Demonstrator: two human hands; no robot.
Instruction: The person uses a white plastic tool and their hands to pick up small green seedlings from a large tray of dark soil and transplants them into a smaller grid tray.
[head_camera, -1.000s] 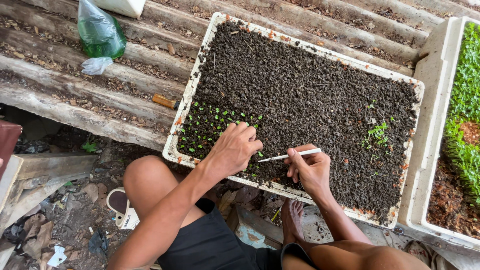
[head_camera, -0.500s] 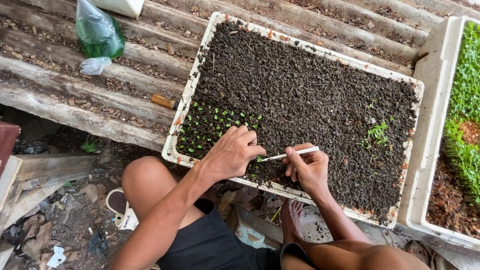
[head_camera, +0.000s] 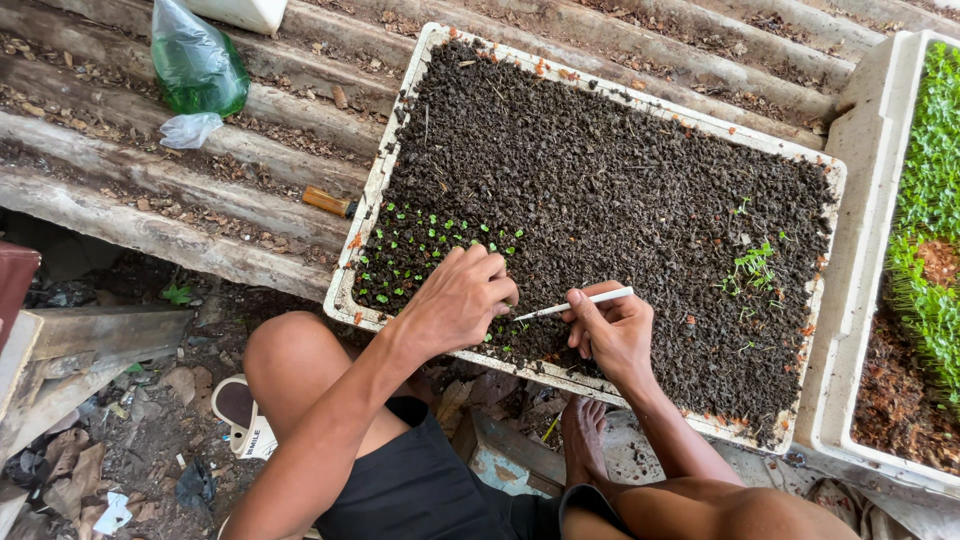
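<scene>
Black shorts and bare knees of the person, squatting, nearest the camera. Left hand (head_camera: 455, 300): fingers curled and pinched down at the soil among small green seedlings (head_camera: 425, 245); what it pinches cannot be told. It has drawn slightly back toward the planted corner since half a second ago. Right hand (head_camera: 612, 335): closed around a thin white stick (head_camera: 572, 304), tip pointing left, just beside the left fingertips; stick raised a little from before. Judged: one more seedling being set at the edge of the planted patch. White foam tray (head_camera: 350, 300) of dark soil, mostly bare; spare sprouts (head_camera: 755, 265) at its right. Second tray (head_camera: 860, 200) beyond. Green plastic bag (head_camera: 198, 65) on corrugated roofing sheet (head_camera: 200, 190), farthest.
</scene>
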